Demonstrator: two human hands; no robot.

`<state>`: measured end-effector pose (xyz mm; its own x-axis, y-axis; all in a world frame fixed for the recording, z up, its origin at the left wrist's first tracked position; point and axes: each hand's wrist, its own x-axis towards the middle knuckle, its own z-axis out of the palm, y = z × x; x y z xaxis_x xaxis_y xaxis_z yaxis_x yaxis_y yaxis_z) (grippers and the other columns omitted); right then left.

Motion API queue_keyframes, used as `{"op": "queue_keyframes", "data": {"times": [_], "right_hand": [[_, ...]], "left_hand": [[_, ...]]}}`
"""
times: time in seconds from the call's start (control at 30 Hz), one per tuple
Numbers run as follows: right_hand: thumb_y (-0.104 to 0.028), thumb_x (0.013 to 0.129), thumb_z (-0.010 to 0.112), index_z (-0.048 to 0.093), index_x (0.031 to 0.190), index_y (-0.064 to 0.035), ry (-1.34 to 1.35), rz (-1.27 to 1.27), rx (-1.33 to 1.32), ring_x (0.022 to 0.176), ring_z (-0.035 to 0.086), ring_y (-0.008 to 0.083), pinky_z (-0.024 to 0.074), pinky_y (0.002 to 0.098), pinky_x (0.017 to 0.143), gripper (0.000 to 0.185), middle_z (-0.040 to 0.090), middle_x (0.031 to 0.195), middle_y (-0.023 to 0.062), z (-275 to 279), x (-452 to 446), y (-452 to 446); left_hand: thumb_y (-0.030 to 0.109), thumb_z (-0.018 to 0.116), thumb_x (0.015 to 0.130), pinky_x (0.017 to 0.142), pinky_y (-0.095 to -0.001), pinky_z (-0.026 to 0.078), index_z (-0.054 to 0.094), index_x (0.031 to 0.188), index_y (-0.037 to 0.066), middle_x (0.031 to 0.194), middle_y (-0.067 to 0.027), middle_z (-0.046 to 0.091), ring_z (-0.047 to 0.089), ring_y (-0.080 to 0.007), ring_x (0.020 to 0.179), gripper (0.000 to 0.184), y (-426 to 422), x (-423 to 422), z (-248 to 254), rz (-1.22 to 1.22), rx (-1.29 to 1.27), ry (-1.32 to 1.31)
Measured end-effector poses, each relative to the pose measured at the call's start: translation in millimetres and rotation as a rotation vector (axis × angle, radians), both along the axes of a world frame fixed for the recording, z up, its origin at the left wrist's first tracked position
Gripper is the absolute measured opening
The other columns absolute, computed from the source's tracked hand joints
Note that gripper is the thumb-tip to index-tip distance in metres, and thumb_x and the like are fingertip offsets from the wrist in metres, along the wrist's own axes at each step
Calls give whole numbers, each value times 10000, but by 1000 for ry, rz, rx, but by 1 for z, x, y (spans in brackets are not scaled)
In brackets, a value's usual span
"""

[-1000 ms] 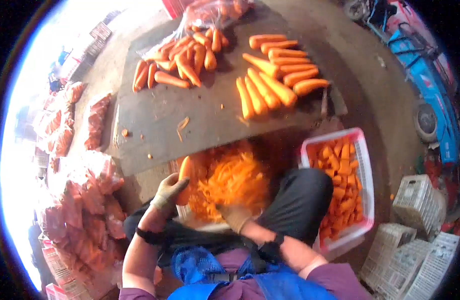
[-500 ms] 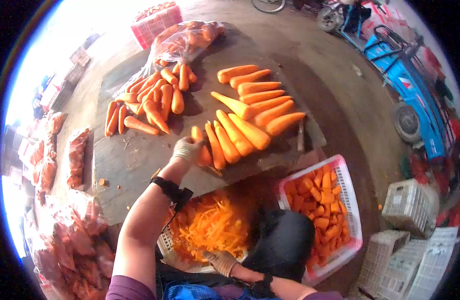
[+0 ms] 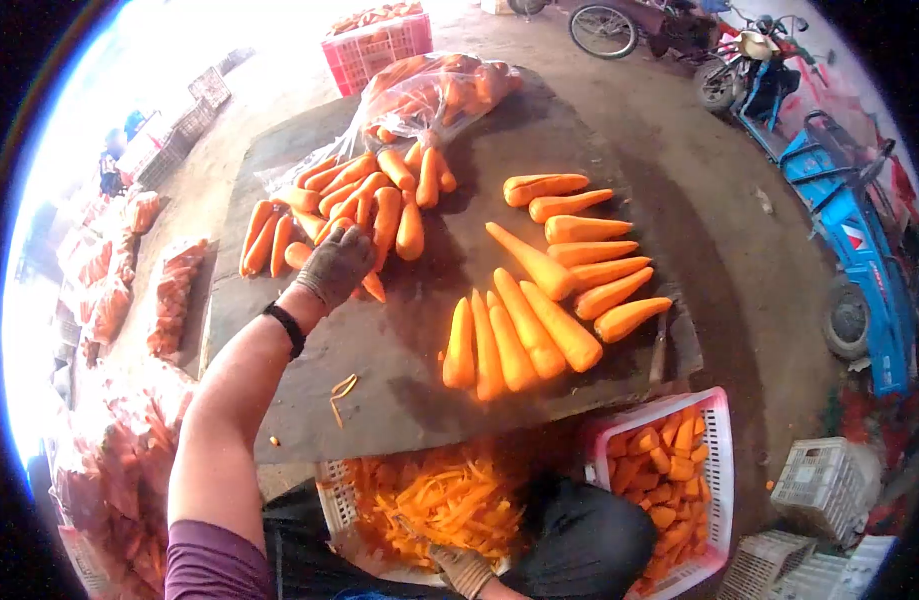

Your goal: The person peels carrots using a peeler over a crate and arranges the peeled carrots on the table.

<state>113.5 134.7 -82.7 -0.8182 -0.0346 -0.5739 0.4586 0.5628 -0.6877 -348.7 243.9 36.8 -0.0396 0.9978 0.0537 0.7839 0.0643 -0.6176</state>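
My left hand (image 3: 336,266), in a dirty glove, reaches over the pile of carrots (image 3: 387,215) at the board's left side, its fingers on a carrot there. Low in the view, my gloved right hand (image 3: 464,570) lies at the front of a basket (image 3: 337,510) of orange peelings (image 3: 449,505); its fingers are curled round something too small to make out. Smooth bright carrots (image 3: 524,335) lie in two rows on the right half of the dark board (image 3: 379,400).
A pink-and-white crate (image 3: 719,480) of cut carrot pieces stands right of my knee. Behind the pile lies a clear bag of carrots (image 3: 429,95). A knife-like tool (image 3: 658,350) rests at the board's right edge. Bagged carrots (image 3: 119,450) fill the left; white crates (image 3: 817,485) stand right.
My left hand has let go of the carrot it set beside the front row and moved up and left to the pile. My right hand stays at the peelings basket. The view has shifted.
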Motion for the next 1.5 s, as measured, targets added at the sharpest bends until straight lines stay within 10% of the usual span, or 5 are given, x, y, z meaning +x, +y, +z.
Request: {"op": "queue_keyframes", "data": {"times": [0.2,0.87,1.0,1.1,1.5], "right_hand": [[-217,873,364,511,1117,-86,5,-592,-501,996,507,287,391,361,870,314,548,1071,159,19,-10,-7],[-399,869,323,580,740,-76,342,-198,22,644,552,313,413,426,604,432,573,654,159,-21,12,-28],[-90,747,450,530,1008,-60,742,55,422,704,566,334,448,421,595,274,583,788,171,31,21,-22],[-428,854,447,570,754,-20,128,-438,-149,541,488,233,380,350,506,438,534,613,133,60,16,-24],[-582,820,356,532,670,-15,278,-227,-26,541,498,292,386,376,526,613,498,559,159,62,16,-40]], "left_hand": [[97,557,656,765,-350,402,507,895,52,809,-107,528,506,-265,821,248,-30,22,43,-45,140,-499],[379,458,863,595,-277,472,488,1103,36,855,-70,583,569,-186,681,420,-340,354,35,1197,1037,-2920],[391,461,858,560,-268,473,509,1017,56,798,-68,565,559,-156,647,374,-317,365,-6,1087,1027,-3065],[416,500,834,533,-258,469,514,962,66,751,-53,551,551,-157,626,373,-296,368,-29,1094,1224,-3110],[376,531,825,653,-302,481,496,1021,80,817,-58,559,552,-182,707,357,-285,351,-67,1255,1403,-3182]]}}
